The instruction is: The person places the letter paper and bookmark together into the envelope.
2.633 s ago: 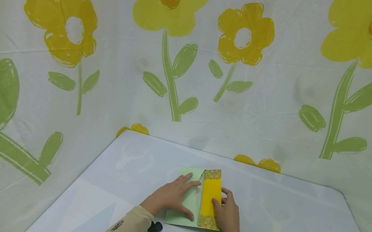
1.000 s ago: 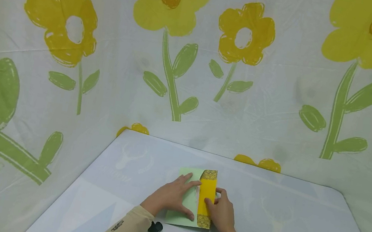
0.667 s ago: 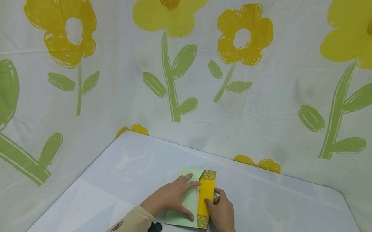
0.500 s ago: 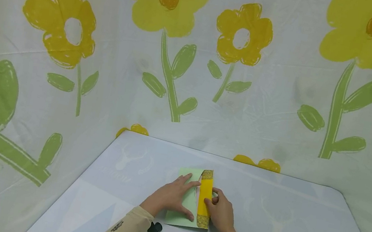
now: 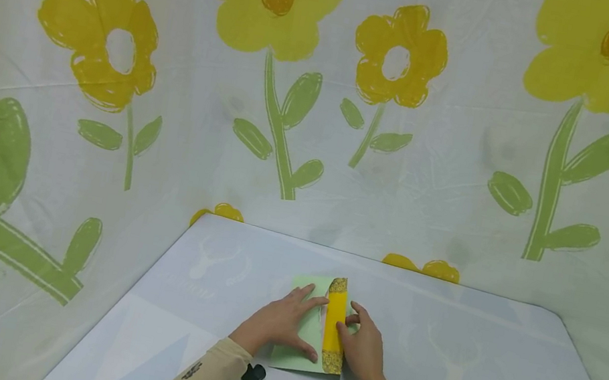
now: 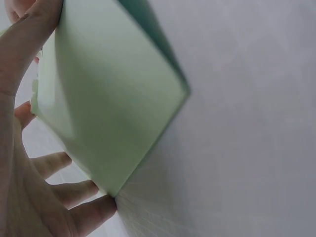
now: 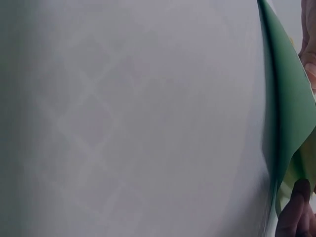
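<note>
A pale green paper card (image 5: pixel 289 358) lies on the table, with a yellow panel (image 5: pixel 334 324) along its right side that has gold speckled bands at both ends. My left hand (image 5: pixel 278 318) rests spread on the green part, its fingertips reaching the seam beside the panel. In the left wrist view, fingers of the left hand (image 6: pixel 34 197) meet the edge of the green card (image 6: pixel 113 98). My right hand (image 5: pixel 364 350) pinches the panel's right edge, thumb on top and fingers partly hidden behind. The right wrist view shows the card's green side (image 7: pixel 291 94) bulging up from the table.
The pale table (image 5: pixel 471 355) has faint printed deer heads and extends around the card. A white curtain (image 5: pixel 436 206) with yellow flowers stands behind it and at the sides. Black wrist cameras (image 5: pixel 253 375) sit under both sleeves.
My right hand has shifted left with the edge of the yellow panel, which now shows much narrower. Its index finger has lifted slightly lately. My left hand has stayed in place.
</note>
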A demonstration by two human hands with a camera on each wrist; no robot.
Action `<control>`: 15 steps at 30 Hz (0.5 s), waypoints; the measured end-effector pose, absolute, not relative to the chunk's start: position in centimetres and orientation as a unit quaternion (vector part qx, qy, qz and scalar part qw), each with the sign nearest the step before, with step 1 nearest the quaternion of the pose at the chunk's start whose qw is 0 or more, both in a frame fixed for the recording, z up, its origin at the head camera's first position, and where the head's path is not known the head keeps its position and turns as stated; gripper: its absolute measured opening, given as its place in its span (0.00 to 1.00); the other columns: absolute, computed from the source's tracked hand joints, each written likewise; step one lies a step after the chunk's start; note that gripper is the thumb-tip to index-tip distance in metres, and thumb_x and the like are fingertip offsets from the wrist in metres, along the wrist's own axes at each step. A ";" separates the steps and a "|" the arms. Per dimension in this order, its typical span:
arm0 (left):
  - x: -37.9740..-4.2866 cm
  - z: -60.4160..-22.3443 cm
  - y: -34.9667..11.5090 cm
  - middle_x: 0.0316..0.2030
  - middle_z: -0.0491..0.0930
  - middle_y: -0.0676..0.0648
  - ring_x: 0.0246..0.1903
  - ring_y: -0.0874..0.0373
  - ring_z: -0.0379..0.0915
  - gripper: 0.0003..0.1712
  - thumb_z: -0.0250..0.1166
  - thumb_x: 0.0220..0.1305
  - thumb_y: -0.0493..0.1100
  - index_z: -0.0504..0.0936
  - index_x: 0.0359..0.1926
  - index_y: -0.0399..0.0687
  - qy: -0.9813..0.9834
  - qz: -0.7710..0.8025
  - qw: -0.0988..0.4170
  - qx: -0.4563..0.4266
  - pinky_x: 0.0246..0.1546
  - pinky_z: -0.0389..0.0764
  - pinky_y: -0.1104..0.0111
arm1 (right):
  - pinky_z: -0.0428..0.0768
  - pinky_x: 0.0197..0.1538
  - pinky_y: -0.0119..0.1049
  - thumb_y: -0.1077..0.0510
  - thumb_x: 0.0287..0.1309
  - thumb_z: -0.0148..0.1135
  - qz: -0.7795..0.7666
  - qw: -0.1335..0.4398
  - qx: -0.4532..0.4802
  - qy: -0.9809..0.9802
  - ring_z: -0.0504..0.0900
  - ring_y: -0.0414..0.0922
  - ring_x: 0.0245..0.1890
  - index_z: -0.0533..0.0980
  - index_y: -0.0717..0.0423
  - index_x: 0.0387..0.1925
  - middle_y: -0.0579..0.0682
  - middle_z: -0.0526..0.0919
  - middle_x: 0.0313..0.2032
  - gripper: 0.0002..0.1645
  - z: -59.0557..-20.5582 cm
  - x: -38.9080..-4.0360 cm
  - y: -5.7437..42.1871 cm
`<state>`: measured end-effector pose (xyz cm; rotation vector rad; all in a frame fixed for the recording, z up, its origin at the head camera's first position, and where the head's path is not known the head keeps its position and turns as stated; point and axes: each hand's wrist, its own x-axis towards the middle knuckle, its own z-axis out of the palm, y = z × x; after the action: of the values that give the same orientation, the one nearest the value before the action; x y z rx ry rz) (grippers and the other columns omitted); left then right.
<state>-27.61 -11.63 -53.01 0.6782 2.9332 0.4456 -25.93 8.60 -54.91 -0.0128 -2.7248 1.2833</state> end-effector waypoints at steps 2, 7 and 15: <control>-27.7 -53.1 -11.6 0.80 0.50 0.46 0.75 0.39 0.54 0.66 0.73 0.35 0.82 0.60 0.76 0.75 0.963 0.145 0.049 0.223 0.62 0.73 0.43 | 0.70 0.23 0.30 0.60 0.61 0.69 0.427 0.073 0.004 -0.901 0.70 0.40 0.19 0.69 0.62 0.68 0.56 0.84 0.46 0.35 -54.9 -25.9 8.6; -27.7 -53.1 -11.6 0.80 0.50 0.47 0.75 0.39 0.54 0.66 0.73 0.34 0.82 0.60 0.76 0.75 0.963 0.143 0.047 0.221 0.62 0.73 0.43 | 0.72 0.24 0.29 0.63 0.61 0.68 0.429 0.075 0.004 -0.900 0.71 0.39 0.21 0.68 0.62 0.69 0.56 0.84 0.47 0.36 -54.9 -26.1 8.5; -27.5 -52.9 -11.6 0.79 0.51 0.45 0.75 0.38 0.55 0.65 0.74 0.35 0.80 0.61 0.76 0.73 0.961 0.154 0.048 0.223 0.62 0.73 0.43 | 0.75 0.26 0.29 0.63 0.61 0.69 0.429 0.067 0.010 -0.901 0.72 0.39 0.22 0.68 0.63 0.69 0.55 0.83 0.47 0.36 -55.1 -26.1 8.0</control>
<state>-27.54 -11.56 -52.88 0.6803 2.9308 0.4710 -26.15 8.03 -55.11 0.0303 -2.7154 1.2948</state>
